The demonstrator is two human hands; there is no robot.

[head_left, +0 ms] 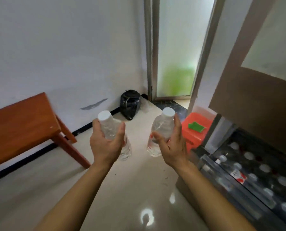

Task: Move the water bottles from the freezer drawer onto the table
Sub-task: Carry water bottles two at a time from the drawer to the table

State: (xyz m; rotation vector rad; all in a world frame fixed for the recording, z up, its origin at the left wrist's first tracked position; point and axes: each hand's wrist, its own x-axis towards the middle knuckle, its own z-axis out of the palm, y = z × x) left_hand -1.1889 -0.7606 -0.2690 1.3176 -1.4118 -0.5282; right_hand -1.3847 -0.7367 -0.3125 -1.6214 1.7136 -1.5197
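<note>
- Wrapping round the shoulder of a clear water bottle, the left hand (105, 145) has thumb on one side and fingers (95, 125) on the other, closed on the plastic just below the white cap (104, 115)
- The right hand (174, 147) grips a second bottle the same way — palm behind it, fingertips (155, 135) curled across the front, closed on the upper body under its own white cap (168, 112)
- The left bottle (115, 135) runs down and away from the palm, its base showing past the wrist; the right bottle (160, 130), with a trace of red label, hangs likewise, base below the hand
- Both bottles are held in the air over the pale floor (122, 189), near each other but not touching, each leaning slightly
- By my reading the step in hand is the carry: two bottles are out and on their way to the table
- The freezer drawer (248, 177) stands open at the lower right, many more white-capped bottles upright in it, so most of the job seems left
- The wooden table (20, 124) is off to the left, well apart from both hands — the next move calls for a swing left and a lift above its top, then setting each bottle on its base
- An orange stool (197, 129) and a black bag (129, 104) lie beyond, clear of that path
</note>
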